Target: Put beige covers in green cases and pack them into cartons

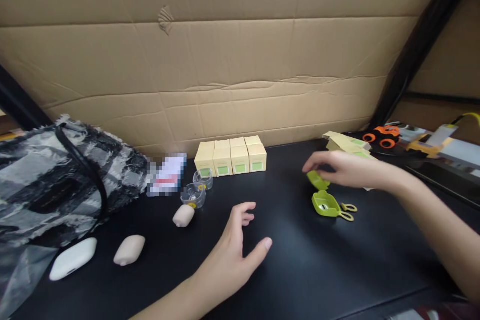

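My left hand [243,245] hovers over the black table, thumb and fingers spread, holding nothing. At the right, my right hand [330,166] has its fingers closed on a small green lid-like piece [318,180]. Just below that piece lies an open green case [325,204] with two ear-shaped loops [348,212] pointing right. Left of my left hand are a beige rounded piece [183,215], another beige one [129,250] and a white oval case [74,259]. Two clear plastic cups [194,196] with yellow marks stand behind the nearer beige piece.
Several yellow boxes [240,157] stand in a row against the cardboard wall [240,60]. A grey and white fabric bundle [93,175] is at the left. Flattened yellow packaging [347,144], an orange toy car [384,137] and a yellow toy vehicle [427,145] lie at the right.
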The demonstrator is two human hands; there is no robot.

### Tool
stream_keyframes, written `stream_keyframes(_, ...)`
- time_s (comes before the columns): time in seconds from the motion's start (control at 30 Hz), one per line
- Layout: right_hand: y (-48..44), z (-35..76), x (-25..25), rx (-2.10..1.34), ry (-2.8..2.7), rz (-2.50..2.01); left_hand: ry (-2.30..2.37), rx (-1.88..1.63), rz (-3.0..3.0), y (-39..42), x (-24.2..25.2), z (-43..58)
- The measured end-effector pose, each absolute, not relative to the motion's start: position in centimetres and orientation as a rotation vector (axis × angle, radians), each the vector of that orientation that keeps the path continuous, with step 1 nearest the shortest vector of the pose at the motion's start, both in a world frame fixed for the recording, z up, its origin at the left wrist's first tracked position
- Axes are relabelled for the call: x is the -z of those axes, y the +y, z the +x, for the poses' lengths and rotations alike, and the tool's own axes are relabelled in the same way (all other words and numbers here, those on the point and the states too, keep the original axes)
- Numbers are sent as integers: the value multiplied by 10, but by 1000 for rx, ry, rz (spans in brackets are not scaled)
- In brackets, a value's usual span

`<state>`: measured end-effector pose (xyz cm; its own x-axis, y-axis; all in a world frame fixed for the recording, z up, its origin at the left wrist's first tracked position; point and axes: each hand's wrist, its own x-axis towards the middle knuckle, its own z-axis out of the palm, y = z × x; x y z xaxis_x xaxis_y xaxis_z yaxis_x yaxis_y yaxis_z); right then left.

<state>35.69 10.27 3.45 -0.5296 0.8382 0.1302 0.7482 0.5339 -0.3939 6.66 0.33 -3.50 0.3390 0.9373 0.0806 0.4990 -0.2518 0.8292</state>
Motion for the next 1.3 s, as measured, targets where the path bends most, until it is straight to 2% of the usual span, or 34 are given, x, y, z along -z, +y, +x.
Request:
stream_keyframes(0.13, 115, 399, -36, -277, -2392, -1499, 1250, -788, 1893, 4, 39, 65)
stream_keyframes(0.47, 134, 422, 18, -78, -2332, -1672, 1242, -699, 1919, 5, 35, 67)
stream_keyframes(0.63, 113, 377, -3, -150, -2444, -1262, 1222, -838, 1806, 8, 30, 66)
stream_keyframes(0.73, 80, 329, -14, -228, -2538, -932, 1101, -978, 1541, 12, 26, 69)
stream_keyframes(0.87, 42, 280, -11, -352, -2696, -394, 815, -870, 1005, 10, 21, 77)
stream_keyframes(0.93, 38, 278, -11, -362, -2668, -328, 753, -851, 861, 9, 20, 79)
stream_keyframes(1.03, 49, 309, -19, -391, -2516, -601, 749, -908, 782, 13, 18, 75)
stream_keyframes(1.2, 75, 391, -27, -557, -2496, -1503, 683, -846, 625, 24, 16, 64)
stream_keyframes(1.3, 82, 413, -16, -626, -2449, -1744, 629, -846, 567, 26, 15, 63)
